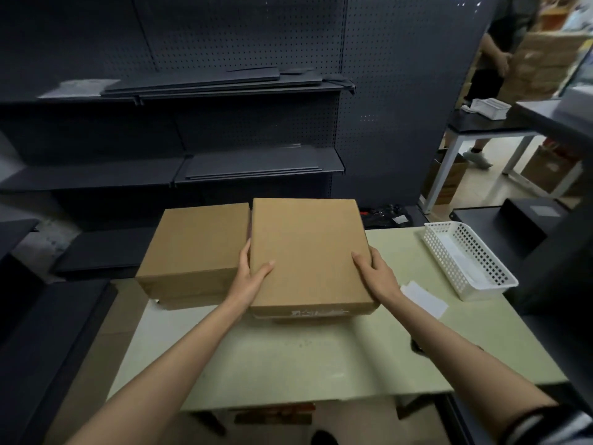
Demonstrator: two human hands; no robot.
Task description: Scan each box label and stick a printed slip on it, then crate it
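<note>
I hold a flat brown cardboard box (pixel 308 252) between both hands above the pale green table (pixel 288 358). My left hand (pixel 252 274) grips its left edge, thumb on top and fingers down the side. My right hand (pixel 377 273) grips the right edge the same way. A white label (pixel 319 313) shows on the box's near face, too blurred to read. A second brown box (pixel 195 245) sits on a stack at the table's far left, just beside the held one. A white paper slip (pixel 423 298) lies on the table right of my right hand.
A white perforated plastic basket (pixel 468 261) stands at the table's right side. Dark pegboard shelving (pixel 224 88) fills the wall behind. A black table (pixel 491 125) and another person (pixel 500 59) with cardboard cartons are at the far right. A black device (pixel 529 216) sits beyond the basket.
</note>
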